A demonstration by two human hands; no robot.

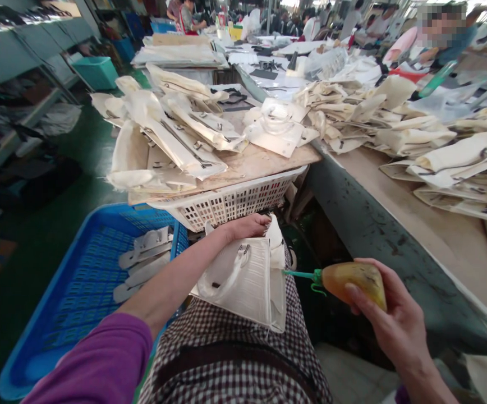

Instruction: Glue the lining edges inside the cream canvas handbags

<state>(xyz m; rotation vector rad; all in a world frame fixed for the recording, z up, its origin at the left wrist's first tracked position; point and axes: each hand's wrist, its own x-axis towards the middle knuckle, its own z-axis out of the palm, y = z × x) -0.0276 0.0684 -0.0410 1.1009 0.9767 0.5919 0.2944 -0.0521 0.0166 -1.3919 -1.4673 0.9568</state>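
On my lap rests a cream-white bag piece [237, 280] with a looped handle and small dark metal fittings. My left hand [252, 225] grips its far edge, the fingers curled over and partly hidden. In my right hand [390, 308] is a yellowish squeeze bottle [344, 280], wrapped by the fingers and thumb and held tilted on its side. The bottle's thin green nozzle [300, 274] points left, its tip at the bag piece's right side edge. Whether the tip touches the material, I cannot tell.
Ahead is a wooden board [264, 160] bearing cream bag pieces [176, 134], above a white plastic basket [226, 202]. A blue crate [70, 280] with white strips [146, 264] stands left. Along the right runs a workbench [441, 230] with more stacked pieces [471, 163]. People work farther back.
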